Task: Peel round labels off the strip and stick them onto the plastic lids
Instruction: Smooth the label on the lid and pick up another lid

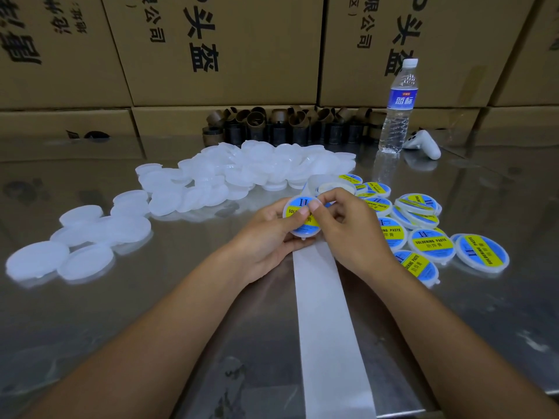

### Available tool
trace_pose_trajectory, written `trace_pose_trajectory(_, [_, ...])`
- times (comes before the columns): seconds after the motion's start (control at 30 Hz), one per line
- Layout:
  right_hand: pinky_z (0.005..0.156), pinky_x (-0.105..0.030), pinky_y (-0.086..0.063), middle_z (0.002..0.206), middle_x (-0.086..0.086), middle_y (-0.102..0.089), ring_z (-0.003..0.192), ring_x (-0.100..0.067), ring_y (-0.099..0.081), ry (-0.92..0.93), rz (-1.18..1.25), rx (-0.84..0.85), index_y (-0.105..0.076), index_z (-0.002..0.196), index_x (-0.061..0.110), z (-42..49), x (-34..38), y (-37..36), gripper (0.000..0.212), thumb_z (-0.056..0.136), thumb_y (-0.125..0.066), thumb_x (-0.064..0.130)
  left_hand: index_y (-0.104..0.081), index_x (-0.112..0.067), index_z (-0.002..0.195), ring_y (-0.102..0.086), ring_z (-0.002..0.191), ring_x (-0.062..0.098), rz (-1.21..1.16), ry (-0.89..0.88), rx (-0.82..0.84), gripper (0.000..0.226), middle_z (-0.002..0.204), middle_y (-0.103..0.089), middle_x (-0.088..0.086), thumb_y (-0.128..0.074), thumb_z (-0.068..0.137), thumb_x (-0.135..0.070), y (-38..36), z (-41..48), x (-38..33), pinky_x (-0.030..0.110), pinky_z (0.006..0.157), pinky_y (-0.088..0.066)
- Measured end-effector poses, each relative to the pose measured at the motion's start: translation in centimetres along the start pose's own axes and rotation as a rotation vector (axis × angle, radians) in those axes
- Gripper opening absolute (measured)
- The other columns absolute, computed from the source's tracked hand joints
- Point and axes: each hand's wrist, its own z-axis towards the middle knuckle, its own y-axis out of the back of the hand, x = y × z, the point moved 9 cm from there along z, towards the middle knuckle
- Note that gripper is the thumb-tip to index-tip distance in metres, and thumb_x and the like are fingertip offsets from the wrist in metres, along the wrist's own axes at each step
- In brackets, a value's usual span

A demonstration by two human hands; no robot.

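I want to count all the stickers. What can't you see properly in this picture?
All in the head view:
- Held lid: both thumbs cover the middle of its label.
- Label roll: mostly hidden behind the right hand; labels left unknown.
- Backing strip: cut off by the bottom edge.
- Plain lids: heaped over each other, lower ones hidden.
- Water bottle: small print too tiny to read.
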Motion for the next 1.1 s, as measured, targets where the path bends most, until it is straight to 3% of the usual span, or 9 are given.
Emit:
trace_pose_trajectory(0.1, [0.057, -0.025, -0.035, 0.054, 0.009, -0.053, 0.052, -0.004, -0.048, 0.011, -0.011, -0.006, -0.06, 0.09, 0.014, 0.0, 0.0, 0.0, 0.009, 0.092, -0.058, 0.023, -0.06, -0.003, 0.121, -0.066, 0.104, 0.022, -0.028, 0.007, -0.027, 0.029, 0.121, -0.064, 0.018, -0.046, 0.099, -0.015, 0.2, 0.1, 0.1, 0.035, 0.093, -0.053])
trace_pose_trajectory(0.27, [0.049, -0.013, -0.033, 0.049, 0.011, -0.05, 0.048, 0.001, -0.048, 0.045, 0.013, -0.075, -0.062, 0.093, 0.015, 0.1, 0.2, 0.8, 0.006, 0.09, -0.062, 0.019, -0.064, -0.011, 0.115, -0.069, 0.099, 0.02, -0.023, 0.021, -0.05, 0.028, 0.113, -0.07, 0.012, -0.042, 0.101, -0.024, 0.3, 0.2, 0.2, 0.035, 0.093, -0.053])
trace_pose_trajectory(0.4, [0.055, -0.015, -0.039, 0.061, 0.008, -0.056, 0.053, 0.003, -0.05, 0.039, -0.01, 0.021, -0.058, 0.103, 0.023, 0.0, 0.2, -0.2, 0.024, 0.083, -0.07, 0.021, -0.064, -0.01, 0.109, -0.071, 0.089, 0.018, -0.099, 0.009, -0.076, 0.027, 0.098, -0.073, 0.009, -0.043, 0.101, -0.023, 0.6, 0.2, 0.1, 0.03, 0.084, -0.057])
trace_pose_trajectory(0.57, [0.052, -0.011, -0.037, 0.057, 0.01, -0.052, 0.052, 0.005, -0.051, 0.052, -0.006, -0.046, -0.059, 0.101, 0.025, 0.0, 0.4, 0.5, 0.021, 0.084, -0.069, 0.019, -0.061, -0.004, 0.117, -0.068, 0.099, 0.02, -0.068, 0.013, -0.069, 0.024, 0.112, -0.069, 0.014, -0.048, 0.098, -0.012, 0.5, 0.0, 0.0, 0.03, 0.089, -0.055])
trace_pose_trajectory(0.67, [0.053, -0.011, -0.036, 0.054, 0.011, -0.052, 0.052, 0.003, -0.051, 0.041, -0.006, -0.076, -0.066, 0.103, 0.017, 0.2, 0.2, 0.9, 0.014, 0.091, -0.059, 0.016, -0.058, 0.0, 0.118, -0.069, 0.094, 0.02, -0.068, 0.014, -0.073, 0.025, 0.109, -0.069, 0.015, -0.05, 0.095, 0.001, 0.6, 0.0, 0.0, 0.028, 0.084, -0.057])
trace_pose_trajectory(0.8, [0.053, -0.012, -0.036, 0.054, 0.01, -0.053, 0.052, 0.002, -0.05, 0.037, -0.012, -0.075, -0.067, 0.101, 0.016, 0.2, 0.3, 0.9, 0.014, 0.093, -0.055, 0.015, -0.059, 0.0, 0.118, -0.071, 0.084, 0.017, -0.022, -0.012, -0.06, 0.027, 0.105, -0.069, 0.014, -0.055, 0.091, 0.002, 0.4, -0.1, -0.2, 0.026, 0.079, -0.058])
trace_pose_trajectory(0.97, [0.052, -0.012, -0.037, 0.053, 0.008, -0.055, 0.05, 0.001, -0.05, 0.035, 0.015, -0.088, -0.061, 0.088, 0.024, 0.1, 0.4, 1.1, 0.009, 0.091, -0.058, 0.016, -0.059, -0.003, 0.12, -0.066, 0.086, 0.021, 0.122, -0.079, -0.057, 0.037, 0.108, -0.068, 0.018, -0.064, 0.084, 0.005, 0.1, -0.3, -0.7, 0.033, 0.086, -0.053])
trace_pose_trajectory(1.1, [0.052, -0.011, -0.037, 0.053, 0.01, -0.056, 0.049, 0.003, -0.051, 0.017, 0.037, -0.066, -0.06, 0.091, 0.024, 0.0, 0.3, 0.8, 0.005, 0.09, -0.06, 0.019, -0.058, 0.0, 0.123, -0.069, 0.086, 0.018, 0.091, -0.092, -0.059, 0.039, 0.109, -0.068, 0.016, -0.062, 0.085, 0.005, 0.4, -0.3, -0.9, 0.027, 0.08, -0.057])
